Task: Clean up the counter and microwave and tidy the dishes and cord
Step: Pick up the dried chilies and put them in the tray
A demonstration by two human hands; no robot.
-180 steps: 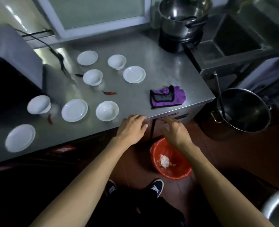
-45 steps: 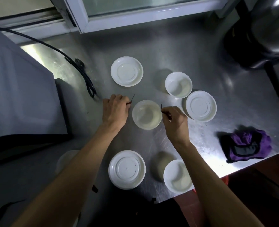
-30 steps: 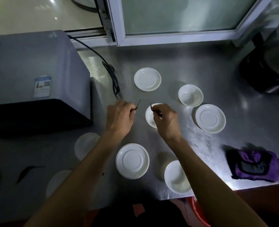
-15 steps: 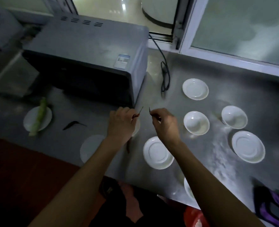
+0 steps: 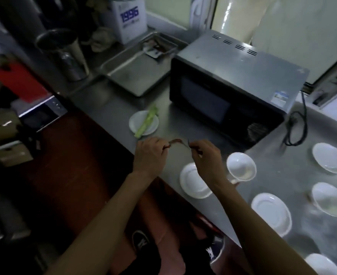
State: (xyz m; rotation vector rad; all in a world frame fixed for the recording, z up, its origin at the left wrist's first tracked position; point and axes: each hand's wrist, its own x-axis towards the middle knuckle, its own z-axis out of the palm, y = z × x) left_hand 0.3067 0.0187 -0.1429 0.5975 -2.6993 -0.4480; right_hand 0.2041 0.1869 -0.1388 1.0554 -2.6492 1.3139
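Steel counter [image 5: 213, 197] lying under your hands: left hand [image 5: 150, 155] and right hand [image 5: 205, 157] each pinching a dried chili [image 5: 175, 141]; keep pinching firmly while carrying.

a: steel counter [image 5: 294, 169], dull grey, scuffed. black-fronted grey microwave [image 5: 231, 84] at the back, door closed, turned at an angle to the counter edge. its black power cord [image 5: 296, 128] lies in a loose loop on the counter just right of it.

b: dishes?

a: white, scattered apart. small white plate [image 5: 143, 122] left of the microwave, pale green vegetable stalk [image 5: 146, 121] lying across it and past the rim. white saucer [image 5: 193, 181] at the front edge, white bowl [image 5: 241, 165] tilted beside it. more saucers and bowls to the right.

b: scraps?

a: thin dark red dried chilli [image 5: 175, 141], pinched in the left hand [image 5: 150, 155]. another thin dark bit in the right hand [image 5: 205, 155], too small to tell.
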